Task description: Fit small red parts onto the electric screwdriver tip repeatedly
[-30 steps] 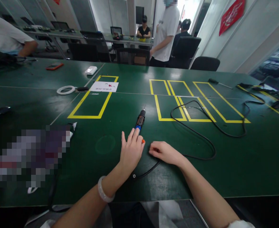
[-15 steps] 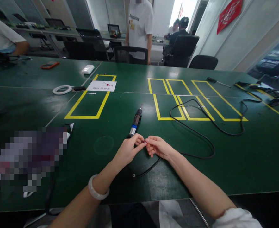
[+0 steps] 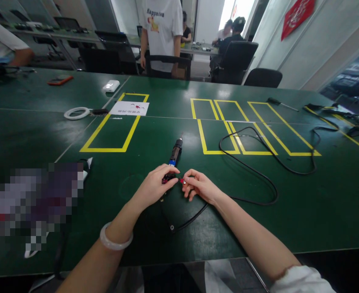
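Above the green table, my left hand [image 3: 153,185] is closed, thumb and fingers around a small dark part [image 3: 169,177] whose kind I cannot make out. Facing it, my right hand [image 3: 203,188] pinches a tiny red piece [image 3: 182,180] with a bright tip. The fingertips of both hands are close together but apart. Just beyond my left hand lies an electric screwdriver [image 3: 176,151], black with a blue band, its bit pointing away from me. The fingers hide its rear end. A black cable [image 3: 194,219] runs on the table beneath my right wrist.
Yellow tape outlines [image 3: 104,150] mark the table. A white paper label [image 3: 130,108], a coiled white cable [image 3: 77,113], an orange-edged phone [image 3: 60,80] and a white box [image 3: 111,86] lie farther back. A screwdriver [image 3: 285,105] is at right. A person [image 3: 164,32] stands across the table.
My hands have drawn slightly apart, the left shifting leftward. The red piece and the dark part now show more clearly. The standing person has moved left.
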Action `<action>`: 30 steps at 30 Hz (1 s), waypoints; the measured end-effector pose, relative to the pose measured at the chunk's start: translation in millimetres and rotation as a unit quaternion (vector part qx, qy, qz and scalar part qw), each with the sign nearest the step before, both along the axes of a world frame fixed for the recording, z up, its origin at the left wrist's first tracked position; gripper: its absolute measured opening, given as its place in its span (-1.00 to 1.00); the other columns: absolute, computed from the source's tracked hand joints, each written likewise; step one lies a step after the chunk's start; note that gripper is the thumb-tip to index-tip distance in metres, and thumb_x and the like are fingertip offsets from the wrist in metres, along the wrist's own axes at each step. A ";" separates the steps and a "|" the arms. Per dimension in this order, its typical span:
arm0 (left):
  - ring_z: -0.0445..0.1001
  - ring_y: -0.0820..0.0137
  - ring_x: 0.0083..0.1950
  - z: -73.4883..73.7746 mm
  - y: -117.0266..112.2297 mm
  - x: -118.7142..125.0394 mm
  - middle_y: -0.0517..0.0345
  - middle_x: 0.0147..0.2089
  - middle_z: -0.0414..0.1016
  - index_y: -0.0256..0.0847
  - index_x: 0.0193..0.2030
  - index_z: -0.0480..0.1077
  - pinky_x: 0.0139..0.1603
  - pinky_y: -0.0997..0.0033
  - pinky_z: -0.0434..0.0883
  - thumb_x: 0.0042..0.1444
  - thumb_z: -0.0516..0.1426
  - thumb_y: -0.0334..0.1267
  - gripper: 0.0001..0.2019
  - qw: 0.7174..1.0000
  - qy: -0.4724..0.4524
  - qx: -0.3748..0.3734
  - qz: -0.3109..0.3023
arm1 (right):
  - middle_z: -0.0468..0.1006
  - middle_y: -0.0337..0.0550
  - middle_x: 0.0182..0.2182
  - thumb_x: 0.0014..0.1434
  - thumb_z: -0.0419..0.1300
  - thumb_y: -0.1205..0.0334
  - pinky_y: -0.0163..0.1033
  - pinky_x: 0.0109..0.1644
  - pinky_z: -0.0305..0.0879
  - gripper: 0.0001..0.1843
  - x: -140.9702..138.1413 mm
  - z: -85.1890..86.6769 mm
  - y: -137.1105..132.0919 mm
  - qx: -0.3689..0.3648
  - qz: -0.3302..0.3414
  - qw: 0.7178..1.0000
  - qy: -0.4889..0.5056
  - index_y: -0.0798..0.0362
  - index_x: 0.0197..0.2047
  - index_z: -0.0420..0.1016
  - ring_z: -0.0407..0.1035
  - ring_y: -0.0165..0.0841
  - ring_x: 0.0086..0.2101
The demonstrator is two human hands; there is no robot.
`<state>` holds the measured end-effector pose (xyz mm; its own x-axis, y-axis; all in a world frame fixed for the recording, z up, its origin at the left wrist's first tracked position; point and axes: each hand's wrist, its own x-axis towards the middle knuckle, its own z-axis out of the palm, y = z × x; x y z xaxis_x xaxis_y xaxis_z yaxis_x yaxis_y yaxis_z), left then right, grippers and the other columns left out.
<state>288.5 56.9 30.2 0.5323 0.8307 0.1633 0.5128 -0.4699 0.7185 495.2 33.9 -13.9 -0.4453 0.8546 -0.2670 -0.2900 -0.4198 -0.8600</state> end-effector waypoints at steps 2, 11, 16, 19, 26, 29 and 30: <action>0.37 0.26 0.17 -0.8 5.5 -12.8 0.05 0.09 0.41 -0.08 0.06 0.42 0.23 0.23 0.30 0.21 0.08 -0.11 -0.68 0.999 0.023 0.011 0.025 | 0.55 -0.27 -0.50 0.07 0.34 -0.05 -0.37 -0.59 0.43 -0.58 -1.8 -1.5 -0.2 0.014 -0.010 1.000 -0.013 0.03 -0.22 0.28 0.50 -0.39 -0.56; 0.20 0.06 0.36 -13.3 2.3 -31.2 -0.05 0.37 0.10 0.05 0.35 0.20 0.32 0.06 0.24 -0.01 0.27 -0.01 -0.25 0.989 0.123 -0.072 -0.027 | 0.52 -0.30 -0.51 -0.01 0.41 0.05 -0.40 -0.60 0.42 -0.59 -9.9 -9.8 3.3 0.052 -0.062 0.996 -0.046 0.07 -0.25 0.33 0.46 -0.45 -0.57; 0.24 0.04 0.32 -17.4 -1.1 -20.3 -0.09 0.33 0.17 0.02 0.35 0.22 0.30 0.02 0.24 -0.03 0.28 0.01 -0.24 0.990 0.121 -0.069 -0.013 | 0.54 -0.28 -0.52 -0.02 0.41 0.04 -0.41 -0.63 0.39 -0.58 -11.6 -15.1 1.7 0.054 -0.044 0.996 -0.063 0.09 -0.27 0.33 0.43 -0.46 -0.61; 0.22 0.05 0.31 -19.2 -3.1 -16.3 -0.08 0.33 0.15 0.02 0.36 0.19 0.30 0.01 0.22 0.00 0.26 0.03 -0.24 0.988 0.133 -0.075 -0.005 | 0.54 -0.29 -0.52 0.00 0.39 0.02 -0.43 -0.67 0.35 -0.58 -12.0 -15.5 1.0 0.066 -0.030 0.994 -0.083 0.09 -0.28 0.30 0.40 -0.49 -0.64; 0.22 0.05 0.27 -21.6 -12.0 -7.8 -0.03 0.34 0.13 0.08 0.37 0.16 0.25 0.01 0.25 0.03 0.22 0.09 -0.25 0.986 0.159 -0.051 0.018 | 0.52 -0.33 -0.53 0.09 0.29 0.04 -0.47 -0.75 0.20 -0.66 -13.0 -12.2 1.1 0.114 -0.027 0.976 -0.184 0.04 -0.25 0.24 0.31 -0.51 -0.70; 0.25 0.06 0.22 -23.1 -16.3 -3.8 -0.02 0.33 0.15 0.13 0.37 0.15 0.17 0.02 0.32 0.07 0.18 0.12 -0.28 0.984 0.168 -0.043 0.037 | 0.44 -0.40 -0.60 0.10 0.28 0.09 -0.49 -0.75 0.11 -0.71 -14.2 -10.8 1.2 0.141 -0.043 0.960 -0.237 0.02 -0.30 0.23 0.25 -0.53 -0.72; 0.25 0.07 0.21 -23.7 -17.6 -2.0 -0.02 0.32 0.15 0.13 0.37 0.15 0.15 0.04 0.33 0.08 0.17 0.12 -0.30 0.984 0.167 -0.040 0.043 | 0.39 -0.42 -0.63 0.10 0.28 0.11 -0.49 -0.74 0.08 -0.72 -14.9 -10.5 1.2 0.154 -0.051 0.953 -0.255 0.02 -0.32 0.24 0.21 -0.54 -0.72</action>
<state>286.5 39.3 6.4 0.4729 0.8778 -0.0762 0.7620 -0.3640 0.5356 480.3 35.1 -24.3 -0.2354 0.9592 -0.1562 0.1734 -0.1167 -0.9779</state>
